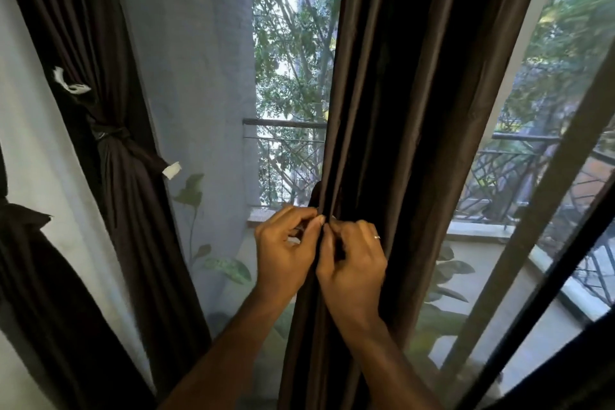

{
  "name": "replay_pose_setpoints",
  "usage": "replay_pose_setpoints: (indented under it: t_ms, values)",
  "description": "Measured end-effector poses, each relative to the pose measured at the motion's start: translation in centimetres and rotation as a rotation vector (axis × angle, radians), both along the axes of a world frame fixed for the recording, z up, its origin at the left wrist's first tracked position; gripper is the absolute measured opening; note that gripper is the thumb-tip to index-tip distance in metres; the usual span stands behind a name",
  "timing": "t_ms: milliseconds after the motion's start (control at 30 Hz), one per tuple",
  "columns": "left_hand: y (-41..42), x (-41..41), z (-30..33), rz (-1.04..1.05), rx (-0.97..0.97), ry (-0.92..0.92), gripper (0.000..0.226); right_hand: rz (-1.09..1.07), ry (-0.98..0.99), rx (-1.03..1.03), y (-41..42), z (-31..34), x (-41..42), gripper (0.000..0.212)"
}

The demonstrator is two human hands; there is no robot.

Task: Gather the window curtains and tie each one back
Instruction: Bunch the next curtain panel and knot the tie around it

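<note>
A dark brown curtain [399, 103] hangs gathered in folds down the middle of the window. My left hand [286, 250] and my right hand [352, 263] meet at its front at waist height, fingers curled, each pinching a fold or a strip of dark fabric between them. A ring shows on my right hand. Further left a second dark curtain [133, 210] hangs bunched and bound by a knotted tie-back [113, 135] whose end carries a white tab [171, 170]. A third dark curtain [36, 293] fills the lower left corner.
A dark window frame bar [539, 210] slants down the right side. Behind the glass are a grey pillar [199, 60], a balcony railing [499, 170], potted leaves [229, 268] and trees. A white wall [30, 143] stands at the left.
</note>
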State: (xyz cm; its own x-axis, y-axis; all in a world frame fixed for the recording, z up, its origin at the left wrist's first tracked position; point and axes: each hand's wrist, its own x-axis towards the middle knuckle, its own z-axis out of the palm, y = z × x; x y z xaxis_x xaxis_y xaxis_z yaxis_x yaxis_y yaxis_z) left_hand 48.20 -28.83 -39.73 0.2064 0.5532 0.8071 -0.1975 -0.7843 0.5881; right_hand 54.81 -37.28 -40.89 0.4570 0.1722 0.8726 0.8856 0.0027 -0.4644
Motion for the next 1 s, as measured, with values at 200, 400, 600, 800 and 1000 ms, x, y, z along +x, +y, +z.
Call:
replay_pose_setpoints:
  t_ms: [200,400,600,800,1000]
  values:
    - [0.7,-1.2,0.7,-0.089,0.014,0.036,0.006,-0.016,0.016,0.034,1.3,-0.4,-1.2,0.011]
    - [1.4,-2.0,1.6,-0.189,0.053,0.047,0.010,0.007,0.024,0.058,2.0,-0.6,-2.5,0.011]
    - [2.2,-2.0,1.5,-0.170,-0.043,0.049,0.019,0.101,0.008,-0.044,1.7,-1.1,-3.0,0.022]
    - [2.4,-1.3,1.2,-0.117,-0.003,0.001,0.019,0.013,-0.012,0.005,0.2,-0.4,-3.1,0.024]
    - [3.2,-0.8,0.8,-0.115,0.028,-0.008,0.020,-0.273,0.256,0.162,-2.5,0.8,-1.1,0.033]
